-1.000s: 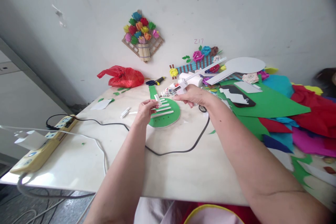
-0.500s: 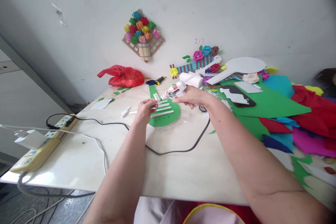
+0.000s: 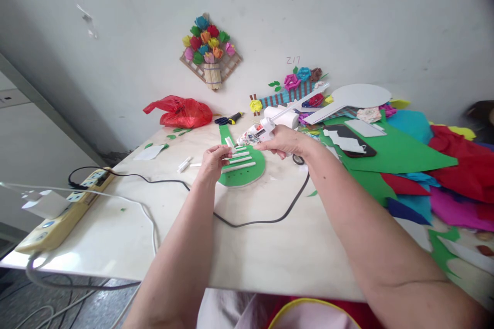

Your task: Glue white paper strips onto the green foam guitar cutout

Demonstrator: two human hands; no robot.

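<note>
Yellow plastic is seen at the far left, where a power strip (image 3: 57, 216) lies at the edge of the pale surface (image 3: 250, 252). A black cable (image 3: 239, 223) is laid from beside it across toward the middle. Farther back, a red plastic bag (image 3: 179, 111) is slumped against the wall, and two loose white sticks (image 3: 184, 164) are left on the surface just right of it.

The left hand (image 3: 213, 160) is raised over the surface, its fingers (image 3: 224, 150) pinched on a short white strip (image 3: 230, 142). The strip is held just above the neck of a green cutout (image 3: 241, 175), a guitar shape lying flat, across whose round body several white strips are set in rows.

A white glue gun (image 3: 270, 123) is gripped by the right hand (image 3: 285, 141), the fingers clenched around its handle. Its tip is pointed left toward the held strip, close to it — whether they touch cannot be told.

To the right, a black phone (image 3: 363, 151) is lying on a large green sheet (image 3: 401, 157), with red, blue and magenta sheets (image 3: 463, 164) piled beyond.
</note>
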